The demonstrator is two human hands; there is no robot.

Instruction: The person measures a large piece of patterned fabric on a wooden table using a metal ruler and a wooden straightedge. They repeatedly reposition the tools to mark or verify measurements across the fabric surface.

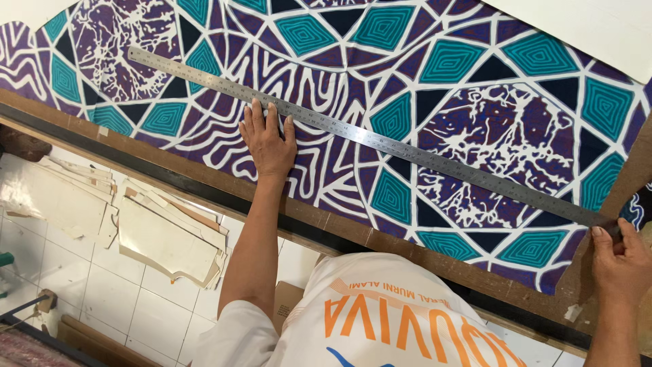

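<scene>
Ruler (367, 139): a long steel strip lying diagonally across patterned cloth (475, 102) in purple, teal and white, spread on a wooden surface (224, 187). Left hand (269, 139) lies flat, fingers together, pressing the cloth with fingertips touching the ruler's near edge. Right hand (621, 255) closes its grip on the ruler's far right end, at the cloth's edge. Holding the line true likely calls for steady downward pressure from both hands, so the strip cannot pivot and the cloth beneath stays smooth. Paper pattern pieces (170, 234) lie on the tiled floor (115, 299) below.
</scene>
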